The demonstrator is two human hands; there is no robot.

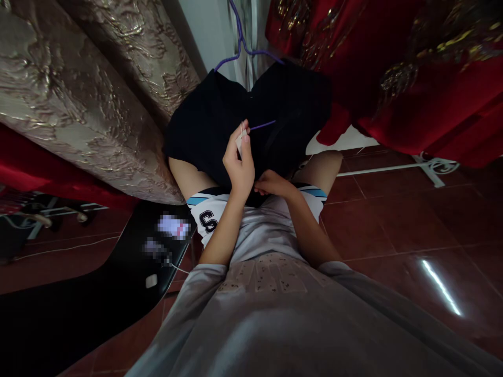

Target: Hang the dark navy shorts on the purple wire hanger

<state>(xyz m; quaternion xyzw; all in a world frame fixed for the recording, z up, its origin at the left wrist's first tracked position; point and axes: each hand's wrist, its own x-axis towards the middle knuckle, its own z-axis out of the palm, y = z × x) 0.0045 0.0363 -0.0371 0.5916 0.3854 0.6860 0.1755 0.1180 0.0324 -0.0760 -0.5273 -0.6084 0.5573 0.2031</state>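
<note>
The dark red tiled floor [424, 220] is extending under the whole work position, with a streak of light reflecting at the right. The person's grey shirt [275, 324] is occupying the lower foreground. Red fabric with gold decoration [451, 115] is hanging at the upper right, and a beige drape with a raised, crinkled texture [39, 68] is hanging at the upper left. A black surface [118, 277] is standing by the person's left leg.

The dark garment [291, 99] is hanging in front of the person, its lower part lying across the thighs, between the beige drape and the red fabric. White shorts with blue and black trim [314, 207] are showing just below it. A white stand foot [427, 170] is resting on the floor at the right. A purple hanger [240, 39] is carrying the garment's upper edge.

The left hand [242, 170] is standing upright in front of the garment, thumb and fingertips pinching a small item. The right hand [275, 184] is sitting lower, at the garment's lower part over the lap, its fingers curling inward; the area being dim, whether they are gripping cloth cannot be told.

Two pixelated items are lying on the black surface, with a white cable running from beside them; a small white object [151, 281] is lying near them. A short purple strip [263, 125] is showing against the dark cloth beside the left fingertips. The item in the left hand's pinch is a pale tag [241, 141] bearing a thin string loop.
</note>
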